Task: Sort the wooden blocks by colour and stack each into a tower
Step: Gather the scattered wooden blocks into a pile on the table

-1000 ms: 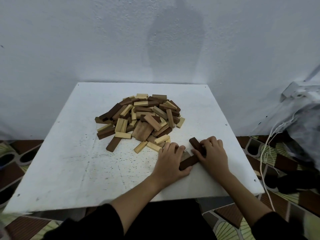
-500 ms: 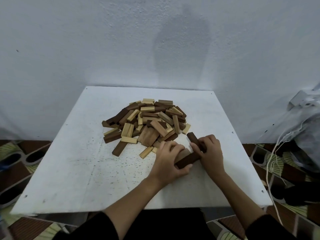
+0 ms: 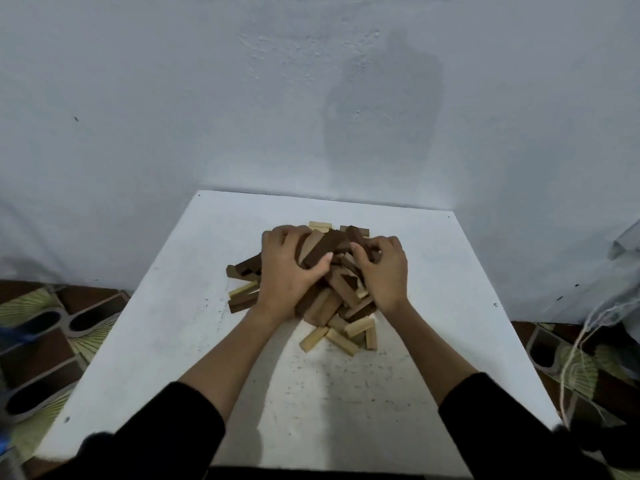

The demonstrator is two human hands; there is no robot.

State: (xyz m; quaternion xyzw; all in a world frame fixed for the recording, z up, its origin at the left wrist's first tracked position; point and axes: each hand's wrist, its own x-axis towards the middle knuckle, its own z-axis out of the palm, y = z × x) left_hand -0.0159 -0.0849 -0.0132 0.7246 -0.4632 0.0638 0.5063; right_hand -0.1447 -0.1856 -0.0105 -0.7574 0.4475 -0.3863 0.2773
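Observation:
A heap of wooden blocks [image 3: 329,308] in dark brown, mid brown and pale yellow lies in the middle of the white table [image 3: 166,348]. Both my hands are on top of it. My left hand [image 3: 285,271] grips a long dark brown block [image 3: 323,249], fingers over it and thumb beneath. My right hand [image 3: 386,273] has its fingers curled round another dark brown block [image 3: 358,235] at the heap's far side. A few pale blocks [image 3: 346,336] lie loose at the near edge of the heap. My hands hide much of the pile.
A pale wall rises right behind the table. Patterned floor tiles [image 3: 45,341] show on both sides. White cords [image 3: 585,337] and a bag hang at the right edge. Bare tabletop lies between the heap and me.
Both hands have moved from the table's front right up onto the heap, carrying the dark blocks with them. The camera has tilted up toward the wall.

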